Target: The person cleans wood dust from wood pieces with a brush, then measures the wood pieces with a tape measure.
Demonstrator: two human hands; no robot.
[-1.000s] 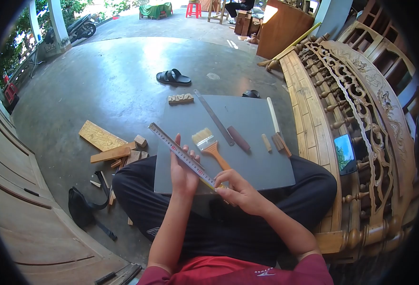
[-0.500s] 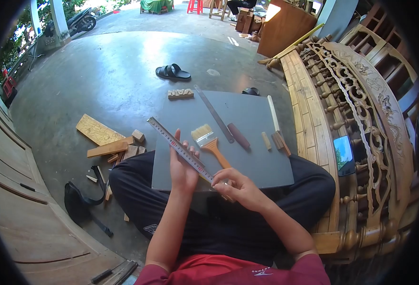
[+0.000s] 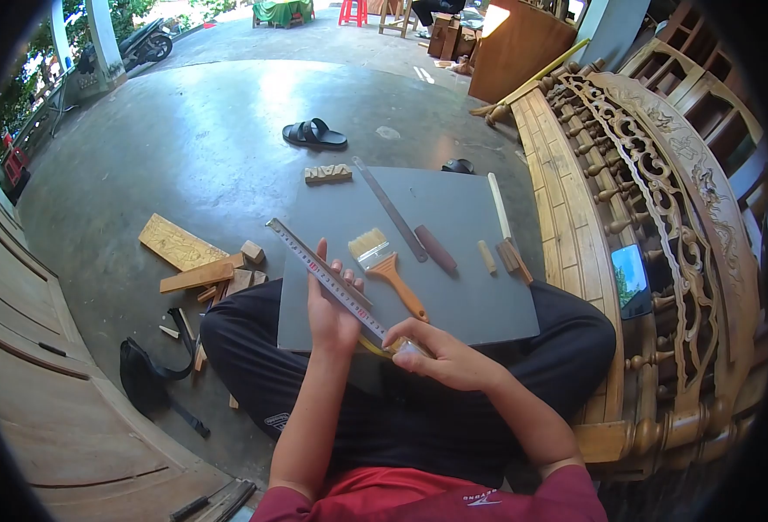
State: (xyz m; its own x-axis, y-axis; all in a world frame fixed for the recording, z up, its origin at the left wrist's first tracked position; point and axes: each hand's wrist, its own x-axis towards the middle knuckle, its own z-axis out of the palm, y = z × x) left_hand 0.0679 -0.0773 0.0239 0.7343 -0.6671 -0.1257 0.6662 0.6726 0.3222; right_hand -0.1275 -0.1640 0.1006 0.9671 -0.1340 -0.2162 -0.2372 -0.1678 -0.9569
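Note:
A tape measure is gripped in my right hand, its silver blade drawn out toward the upper left. That blade runs across my left hand, which is palm up with the fingers behind a slim brown wooden piece lying along the blade. Part of the wooden piece is hidden by the blade. Just right of it, on the grey board over my lap, rests a paintbrush with an orange handle. Beyond that lie a long metal file and a brown stick-like block.
A carved letter block sits at the board's far left corner. Wood offcuts and a black bag are on the floor at left. A carved wooden bench with a phone flanks the right. A sandal lies ahead.
My right hand and the tape case have shifted slightly left and down, uncovering the end of the paintbrush handle. The blade still lies across my left hand.

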